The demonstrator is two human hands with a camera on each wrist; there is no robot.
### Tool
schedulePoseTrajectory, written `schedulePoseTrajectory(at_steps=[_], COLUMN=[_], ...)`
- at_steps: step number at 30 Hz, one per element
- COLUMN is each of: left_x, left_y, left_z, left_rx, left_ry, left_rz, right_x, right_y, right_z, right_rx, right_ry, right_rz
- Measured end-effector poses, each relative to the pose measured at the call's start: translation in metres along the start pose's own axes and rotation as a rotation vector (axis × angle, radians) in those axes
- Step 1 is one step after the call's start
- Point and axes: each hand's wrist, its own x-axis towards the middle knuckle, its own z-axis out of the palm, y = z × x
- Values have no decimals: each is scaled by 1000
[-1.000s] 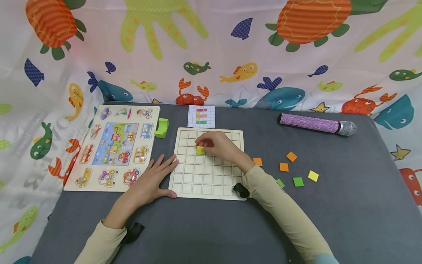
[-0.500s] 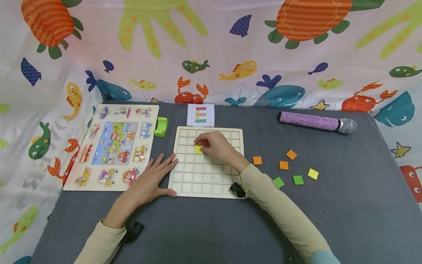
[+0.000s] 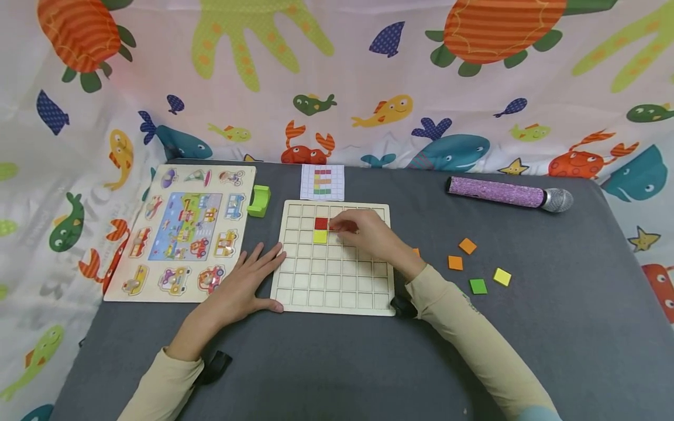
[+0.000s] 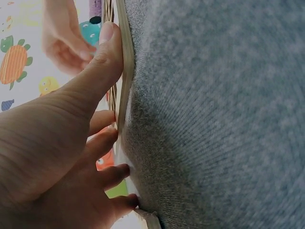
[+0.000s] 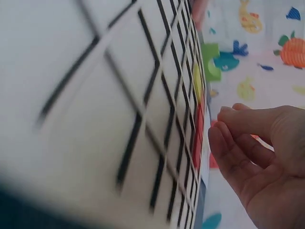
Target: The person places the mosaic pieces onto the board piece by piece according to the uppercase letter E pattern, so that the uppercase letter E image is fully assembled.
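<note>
The wooden grid board (image 3: 310,283) lies flat at the middle of the table. In its upper part a red square tile (image 3: 320,223) sits directly above a yellow square tile (image 3: 320,236). Just right of these, my right hand (image 3: 365,235) is over the board, thumb and fingertips drawn together at another red tile (image 3: 332,227), mostly hidden by the fingers. The right wrist view shows the curled right hand (image 5: 271,157) beside the red and yellow tiles. My left hand (image 3: 239,289) is spread, with thumb and fingers touching the board's left edge; the left wrist view shows its thumb (image 4: 102,62) along that edge.
Several loose tiles lie to the right, including an orange tile (image 3: 455,262), a green tile (image 3: 478,286) and a yellow one. A pattern card (image 3: 337,190) and a microphone (image 3: 497,193) are behind. Left are a picture puzzle (image 3: 152,289) and a green block (image 3: 258,201).
My right hand has shifted slightly right from the red tile above the yellow one, which now shows uncovered in its cell. The left hand keeps its place at the board's edge.
</note>
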Motion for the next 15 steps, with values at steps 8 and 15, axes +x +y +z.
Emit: schedulePoseTrajectory(at_steps=[8,15], left_x=[0,0], left_y=[1,0], left_z=[0,0], left_rx=[4,4], left_ry=[-1,1], left_rz=[3,-2], right_x=[-40,-83], right_y=[28,58], right_z=[-49,-87], right_rx=[-70,-160], right_ry=[88,127], right_rz=[59,161])
